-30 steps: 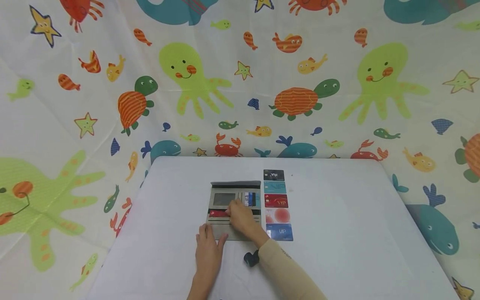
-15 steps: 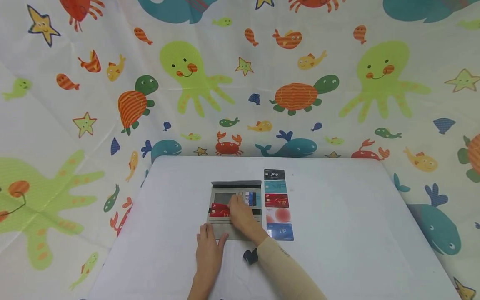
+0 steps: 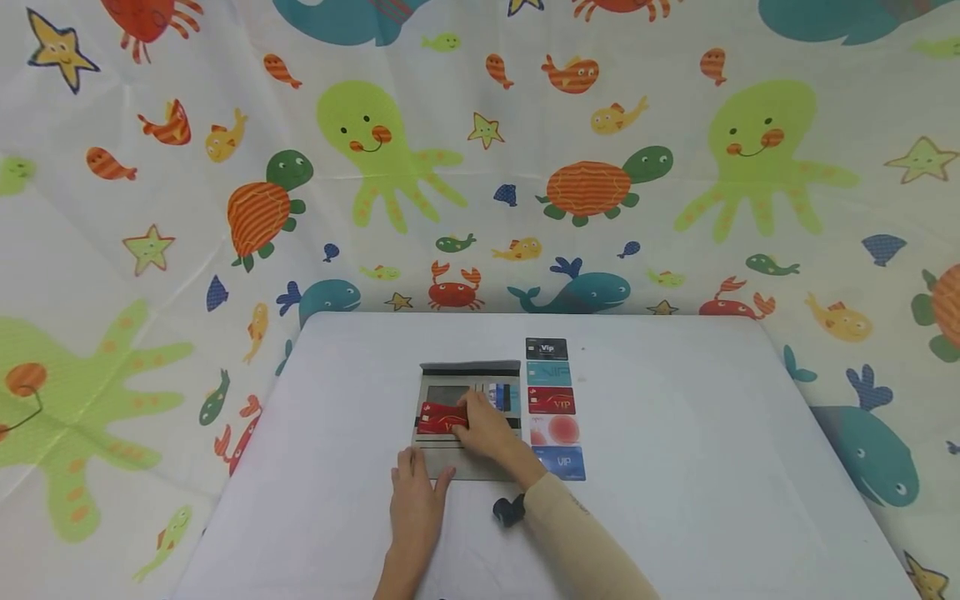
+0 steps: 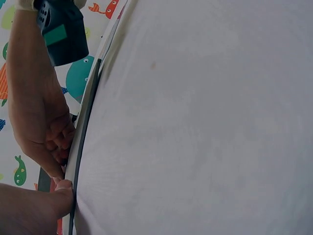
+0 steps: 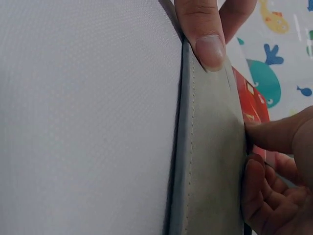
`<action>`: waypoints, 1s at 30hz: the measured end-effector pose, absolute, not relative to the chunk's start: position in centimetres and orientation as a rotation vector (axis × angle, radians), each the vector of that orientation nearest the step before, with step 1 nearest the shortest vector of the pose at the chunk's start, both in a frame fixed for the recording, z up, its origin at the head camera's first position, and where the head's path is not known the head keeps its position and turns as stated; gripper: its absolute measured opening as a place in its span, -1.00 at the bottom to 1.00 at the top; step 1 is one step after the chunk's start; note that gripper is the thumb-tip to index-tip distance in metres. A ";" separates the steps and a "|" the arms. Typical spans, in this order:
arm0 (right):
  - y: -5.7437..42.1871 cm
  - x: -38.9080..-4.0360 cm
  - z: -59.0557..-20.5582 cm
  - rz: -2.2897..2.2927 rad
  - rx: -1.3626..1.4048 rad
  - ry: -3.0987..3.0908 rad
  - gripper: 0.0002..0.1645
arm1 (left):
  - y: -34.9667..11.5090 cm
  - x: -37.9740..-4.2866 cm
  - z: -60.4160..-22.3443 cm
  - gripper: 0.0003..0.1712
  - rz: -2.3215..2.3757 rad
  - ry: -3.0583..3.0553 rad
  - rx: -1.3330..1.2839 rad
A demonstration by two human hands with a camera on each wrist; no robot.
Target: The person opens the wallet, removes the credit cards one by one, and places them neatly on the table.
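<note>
Red card (image 3: 437,417) pinched by right hand (image 3: 485,427), seemingly only part out of wallet (image 3: 474,464); wallet pressed by extended left hand (image 3: 417,495); five-card column (image 3: 552,401) already laid right of hands.

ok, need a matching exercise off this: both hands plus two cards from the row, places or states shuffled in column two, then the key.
Column one
1. left hand
2. right hand
3. black card
4. pink-and-white card

Column two
A. at the far end of the row of cards beside the wallet
B. holds a red card
C. in the row, second from the near end
D. touches the wallet at its near edge, on the left

Pairs: 1-D, 2-B, 3-A, 4-C
</note>
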State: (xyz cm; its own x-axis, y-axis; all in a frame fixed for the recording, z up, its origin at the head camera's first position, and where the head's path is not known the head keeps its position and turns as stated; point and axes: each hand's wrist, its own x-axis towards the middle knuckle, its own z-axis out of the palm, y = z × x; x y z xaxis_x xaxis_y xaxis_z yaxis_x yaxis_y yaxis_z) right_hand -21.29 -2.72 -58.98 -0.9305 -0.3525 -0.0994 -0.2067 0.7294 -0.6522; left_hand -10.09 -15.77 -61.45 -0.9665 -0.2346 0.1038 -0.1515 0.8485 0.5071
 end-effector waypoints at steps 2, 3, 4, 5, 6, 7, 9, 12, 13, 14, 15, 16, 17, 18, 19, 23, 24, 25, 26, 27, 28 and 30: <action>-2.7 -21.3 -58.9 -1.000 -0.445 2.709 -0.53 | -15.8 -10.1 -61.4 -0.16 -0.775 -2.868 0.308; -2.7 -21.2 -58.9 -1.007 -0.440 2.708 -0.54 | -15.8 -10.1 -61.4 -0.16 -0.781 -2.867 0.308; -2.7 -21.2 -58.9 -1.016 -0.437 2.710 -0.56 | -15.8 -10.1 -61.3 -0.16 -0.785 -2.870 0.310; -2.8 -21.1 -58.9 -1.018 -0.438 2.717 -0.57 | -15.8 -10.1 -61.3 -0.16 -0.786 -2.869 0.309; -2.8 -21.1 -58.9 -1.029 -0.435 2.721 -0.59 | -15.9 -10.1 -61.3 -0.16 -0.786 -2.866 0.309; -2.8 -21.0 -58.9 -1.034 -0.431 2.728 -0.61 | -15.9 -10.0 -61.3 -0.17 -0.786 -2.864 0.306; -2.8 -20.9 -58.9 -1.052 -0.428 2.733 -0.64 | -15.9 -10.0 -61.3 -0.18 -0.776 -2.853 0.297; -2.8 -20.7 -58.8 -1.075 -0.438 2.738 -0.69 | -15.9 -9.9 -61.3 -0.20 -0.766 -2.846 0.288; -2.7 -20.6 -58.8 -1.075 -0.438 2.740 -0.70 | -15.8 -9.9 -61.3 -0.20 -0.763 -2.843 0.282; -2.7 -20.6 -58.8 -1.086 -0.444 2.739 -0.72 | -15.8 -9.9 -61.3 -0.20 -0.762 -2.842 0.282; -2.6 -20.5 -58.8 -1.100 -0.444 2.733 -0.74 | -15.8 -9.8 -61.3 -0.19 -0.761 -2.841 0.281; -2.5 -20.5 -58.8 -1.111 -0.443 2.727 -0.75 | -15.8 -9.8 -61.3 -0.19 -0.760 -2.841 0.281; -2.4 -20.5 -58.8 -1.129 -0.443 2.716 -0.77 | -15.7 -9.8 -61.3 -0.19 -0.759 -2.839 0.282; -2.3 -20.5 -58.8 -1.148 -0.438 2.703 -0.78 | -15.7 -9.9 -61.3 -0.19 -0.758 -2.836 0.282; -2.1 -20.5 -58.8 -1.171 -0.432 2.689 -0.79 | -15.7 -9.9 -61.3 -0.19 -0.757 -2.835 0.282; -1.6 -20.7 -58.8 -1.249 -0.426 2.669 -0.80 | -15.6 -10.0 -61.5 -0.17 -0.760 -2.831 0.285; -1.4 -20.7 -58.8 -1.262 -0.427 2.676 -0.78 | -15.6 -10.0 -61.6 -0.17 -0.760 -2.832 0.287; -1.3 -20.8 -58.7 -1.275 -0.428 2.688 -0.76 | -15.5 -10.0 -61.6 -0.17 -0.760 -2.833 0.290; -1.1 -20.9 -58.6 -1.289 -0.429 2.701 -0.73 | -15.5 -10.0 -61.6 -0.17 -0.760 -2.832 0.294; -0.9 -21.0 -58.5 -1.301 -0.428 2.715 -0.70 | -15.4 -10.0 -61.7 -0.16 -0.758 -2.832 0.296; -0.7 -21.2 -58.4 -1.320 -0.425 2.726 -0.68 | -15.4 -10.1 -61.7 -0.16 -0.757 -2.831 0.300; -0.1 -21.5 -58.0 -1.375 -0.424 2.749 -0.65 | -15.3 -10.1 -61.6 -0.16 -0.758 -2.830 0.305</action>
State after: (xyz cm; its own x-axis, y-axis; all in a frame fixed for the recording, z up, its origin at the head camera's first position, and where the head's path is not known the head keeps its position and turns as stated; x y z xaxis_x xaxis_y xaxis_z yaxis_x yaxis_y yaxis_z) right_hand -21.52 -0.14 -57.98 -0.9619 -0.2593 0.0867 -0.2250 0.5702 -0.7901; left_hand -10.06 -15.28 -61.63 -0.9596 -0.2472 0.1344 -0.1469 0.8475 0.5101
